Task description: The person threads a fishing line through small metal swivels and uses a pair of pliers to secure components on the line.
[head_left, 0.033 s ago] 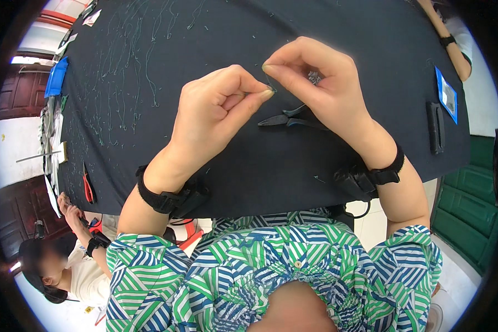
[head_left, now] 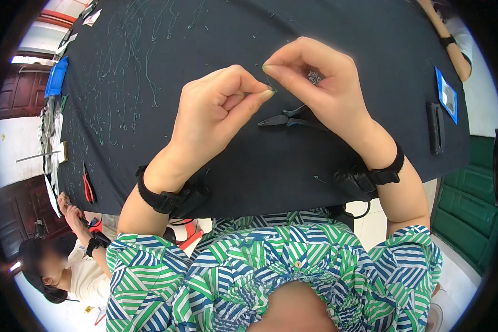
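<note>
Over the dark cloth, my left hand [head_left: 216,105] pinches a thin green line [head_left: 270,83] between thumb and forefinger. My right hand [head_left: 321,77], a little higher, pinches the same line at its thumb and fingertip. Only a short stretch of it shows between the fingertips; its ends are hidden. Pliers with dark jaws [head_left: 274,120] and blue-black handles lie just below my hands, partly covered by the right one. Small silvery metal pieces [head_left: 314,77] show within the curve of my right hand, seemingly on the cloth behind it.
Green lines with small hooks [head_left: 149,72] spread over the cloth's left side. Red-handled pliers [head_left: 88,188] and a blue packet [head_left: 56,77] lie leftward. Rightward are a blue-edged packet [head_left: 447,95] and a black bar-shaped object [head_left: 436,127]. People sit at lower left [head_left: 86,279] and upper right [head_left: 454,52].
</note>
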`<action>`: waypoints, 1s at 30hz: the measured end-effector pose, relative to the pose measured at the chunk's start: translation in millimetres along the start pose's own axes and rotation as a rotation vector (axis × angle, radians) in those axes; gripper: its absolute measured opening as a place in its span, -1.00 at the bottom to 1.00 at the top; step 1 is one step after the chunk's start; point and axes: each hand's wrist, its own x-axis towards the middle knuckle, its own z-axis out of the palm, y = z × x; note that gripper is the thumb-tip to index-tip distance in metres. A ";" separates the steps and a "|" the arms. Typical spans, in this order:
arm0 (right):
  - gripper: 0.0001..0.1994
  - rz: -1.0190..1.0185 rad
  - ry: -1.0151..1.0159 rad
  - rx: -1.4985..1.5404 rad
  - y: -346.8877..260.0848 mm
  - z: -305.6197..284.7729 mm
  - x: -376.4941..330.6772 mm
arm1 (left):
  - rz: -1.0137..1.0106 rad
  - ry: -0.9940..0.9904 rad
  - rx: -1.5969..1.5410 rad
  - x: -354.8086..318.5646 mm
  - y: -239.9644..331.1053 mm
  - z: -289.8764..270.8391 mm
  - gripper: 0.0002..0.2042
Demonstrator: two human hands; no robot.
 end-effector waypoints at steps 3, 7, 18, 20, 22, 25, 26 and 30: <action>-0.94 0.004 -0.003 -0.007 -2.2 0.4 0.1 | 0.001 -0.008 0.010 -0.2 -2.0 -0.4 -0.95; -0.94 -0.052 -0.026 -0.066 -7.4 -1.3 0.0 | -0.008 0.023 -0.004 1.2 -4.2 0.3 -0.94; -0.92 -0.068 -0.051 -0.089 -3.5 -2.2 0.9 | -0.004 -0.007 -0.025 2.0 1.8 0.4 -0.89; -0.91 -0.028 -0.050 -0.039 0.7 -0.7 -0.5 | 0.053 -0.009 0.039 2.7 3.0 -1.0 -0.90; -0.87 0.130 -0.095 0.055 3.9 1.4 -2.4 | 0.025 0.034 -0.025 0.0 0.3 1.3 -0.91; -0.85 0.247 -0.106 0.122 5.5 6.5 -5.0 | -0.047 0.103 -0.146 -1.7 -1.1 1.5 -0.92; -0.85 0.247 -0.106 0.122 4.7 6.9 -5.4 | -0.090 0.130 -0.203 -1.9 -1.4 1.5 -0.93; -0.89 0.195 -0.169 0.074 -2.3 6.4 -5.6 | -0.167 0.153 -0.268 -0.7 1.3 0.3 -0.94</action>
